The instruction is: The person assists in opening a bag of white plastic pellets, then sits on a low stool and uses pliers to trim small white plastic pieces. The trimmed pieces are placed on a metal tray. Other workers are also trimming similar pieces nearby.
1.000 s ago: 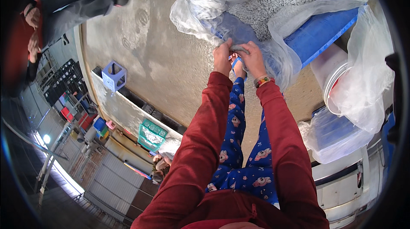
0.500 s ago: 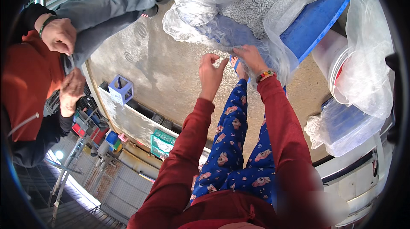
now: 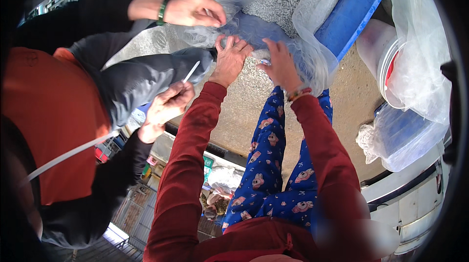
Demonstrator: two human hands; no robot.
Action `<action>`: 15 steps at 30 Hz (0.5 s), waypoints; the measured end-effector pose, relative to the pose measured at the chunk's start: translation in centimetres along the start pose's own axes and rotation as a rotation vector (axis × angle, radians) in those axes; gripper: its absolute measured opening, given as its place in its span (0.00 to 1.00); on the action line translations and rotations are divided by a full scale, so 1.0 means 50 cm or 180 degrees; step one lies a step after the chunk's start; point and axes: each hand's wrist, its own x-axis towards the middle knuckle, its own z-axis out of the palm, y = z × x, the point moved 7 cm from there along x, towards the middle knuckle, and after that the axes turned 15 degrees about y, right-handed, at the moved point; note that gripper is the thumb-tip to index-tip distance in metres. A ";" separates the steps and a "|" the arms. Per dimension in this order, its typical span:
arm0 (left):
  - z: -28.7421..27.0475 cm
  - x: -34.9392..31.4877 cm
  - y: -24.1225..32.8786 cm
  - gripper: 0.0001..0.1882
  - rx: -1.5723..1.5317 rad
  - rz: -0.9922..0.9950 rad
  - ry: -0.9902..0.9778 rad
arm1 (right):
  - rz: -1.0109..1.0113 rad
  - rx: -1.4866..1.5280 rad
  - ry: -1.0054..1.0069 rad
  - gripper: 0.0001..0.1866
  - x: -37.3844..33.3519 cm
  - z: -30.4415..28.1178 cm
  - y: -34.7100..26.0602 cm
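The thin white net (image 3: pixel 315 69) sits at the top middle of the frame, over a blue tub (image 3: pixel 352 15) full of little white bits (image 3: pixel 283 0). The net could slip out of the fingers and some bits could spill, because it is loose and slippery. Hands could bump too, since a co-worker's upper hand (image 3: pixel 195 9) is just beside the left hand (image 3: pixel 230 62). The left fingers are bent at the net's edge; I can't tell if they pinch it. The right hand (image 3: pixel 283 69) has finger and thumb apart, near the net, with nothing seen between them.
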 end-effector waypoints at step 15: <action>-0.009 -0.002 0.026 0.13 0.0369 -0.0445 0.0245 | -0.0556 0.0091 -0.0191 0.11 0.018 0.049 -0.028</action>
